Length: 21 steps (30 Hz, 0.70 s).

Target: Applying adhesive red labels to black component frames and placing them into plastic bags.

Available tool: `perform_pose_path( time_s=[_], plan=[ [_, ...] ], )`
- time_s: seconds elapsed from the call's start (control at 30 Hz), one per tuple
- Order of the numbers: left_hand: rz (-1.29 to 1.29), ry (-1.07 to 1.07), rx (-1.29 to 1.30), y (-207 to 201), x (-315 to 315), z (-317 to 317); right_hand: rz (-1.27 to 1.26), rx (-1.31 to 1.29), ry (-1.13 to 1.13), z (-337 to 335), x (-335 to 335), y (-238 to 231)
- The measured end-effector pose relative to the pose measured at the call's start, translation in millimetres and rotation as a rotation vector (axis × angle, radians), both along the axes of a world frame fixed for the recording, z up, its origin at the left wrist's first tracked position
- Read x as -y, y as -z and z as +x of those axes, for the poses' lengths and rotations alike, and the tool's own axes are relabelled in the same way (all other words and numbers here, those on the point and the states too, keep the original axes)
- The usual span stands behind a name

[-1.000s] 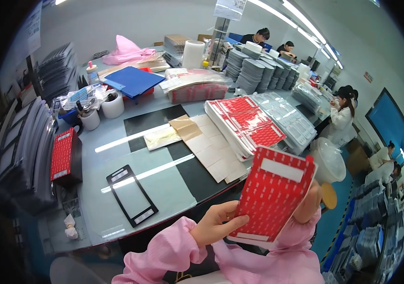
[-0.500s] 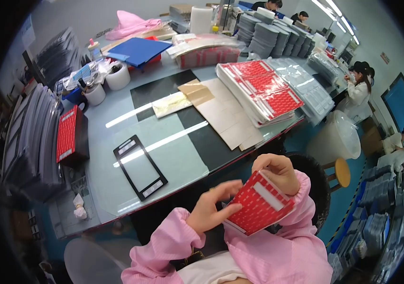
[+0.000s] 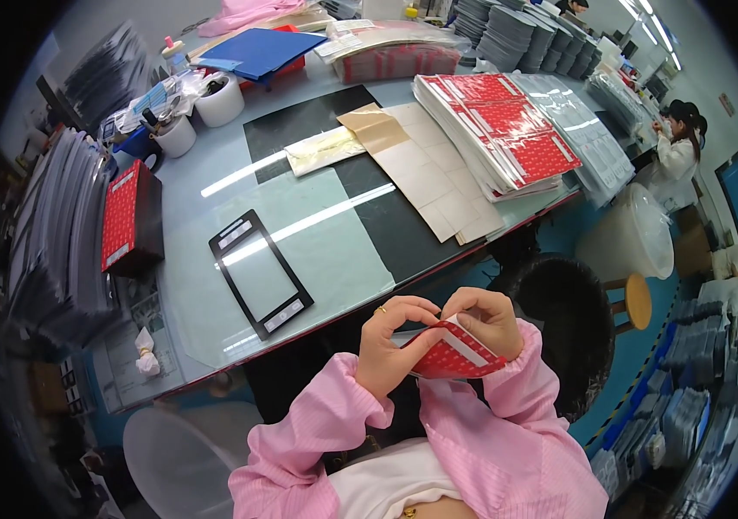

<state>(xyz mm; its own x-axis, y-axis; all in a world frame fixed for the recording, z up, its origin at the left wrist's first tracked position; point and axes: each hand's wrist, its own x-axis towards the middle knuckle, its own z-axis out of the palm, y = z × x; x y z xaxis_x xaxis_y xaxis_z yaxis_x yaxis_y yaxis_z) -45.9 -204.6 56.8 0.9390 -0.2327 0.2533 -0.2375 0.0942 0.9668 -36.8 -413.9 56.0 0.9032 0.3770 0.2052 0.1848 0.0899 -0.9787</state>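
A small red sheet (image 3: 460,357) with a white pattern and a pale strip is held in front of my body, off the table's near edge. My left hand (image 3: 396,346) pinches its upper left edge, thumb on the red face. At the upper edge, the fingers of my right hand (image 3: 483,318) are closed on the sheet's white corner, close to my left fingertips. A thin black rectangular frame (image 3: 282,317) with pale labels at both ends lies flat on the glass-topped table (image 3: 183,290). Part of the sheet is hidden behind my fingers.
Red patterned sheets (image 3: 516,130) are stacked at the table's right, beside brown card (image 3: 425,186). A red-topped black stack (image 3: 122,221) stands left. A black-lined bin (image 3: 572,298), a wooden stool (image 3: 637,301) and a translucent bin (image 3: 183,450) flank the near side. A co-worker (image 3: 678,151) stands farther right.
My left hand has moved from the sheet's left side to its upper edge, beside my right hand. The sheet has tipped flatter, and the whole view has shifted slightly.
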Motion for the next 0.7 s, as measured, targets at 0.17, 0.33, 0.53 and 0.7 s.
perform_pose_path(
  time_s=[0.17,0.33,0.53,0.7],
  plan=[
    [-0.107,-0.023,-0.019,4,2,1,-0.001,-0.125,0.090,-7,11,25],
    [-0.107,-0.091,0.016,-3,0,1,-0.015,-0.148,0.196,-13,18,40],
    [-0.111,-0.158,0.129,-13,-4,0,0.012,-0.268,0.224,-16,19,61],
    [-0.141,-0.204,0.152,-26,-10,0,-0.003,-0.438,0.280,-21,44,111]
  ],
)
